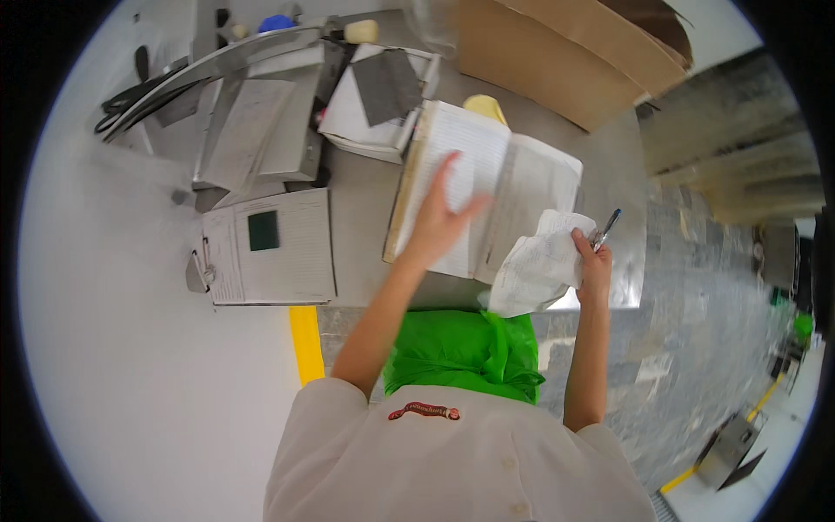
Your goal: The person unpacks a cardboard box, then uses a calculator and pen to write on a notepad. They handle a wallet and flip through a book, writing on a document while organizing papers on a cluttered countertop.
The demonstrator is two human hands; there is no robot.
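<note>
A thick ruled notebook [535,187] lies spread on the metal table, its pages covered in lines. Over its left page is my left hand [441,222], fingers apart and slightly blurred; whether it touches the paper I cannot tell. My right hand [595,265] is closed on a crumpled white sheet of paper [537,265] with handwriting on it. That same hand also has a pen [611,224], dark with a blue end, sticking up from the fingers. The sheet overlaps the notebook's lower right corner and hangs over the table's front edge.
Left on the metal table [613,174] is a clipboard [296,252] with forms and a dark green square [263,230]. Behind stand a white box [357,130], a metal device [296,130] with papers and a large cardboard box [557,61]. A green plastic bag [452,352] sits below the front edge.
</note>
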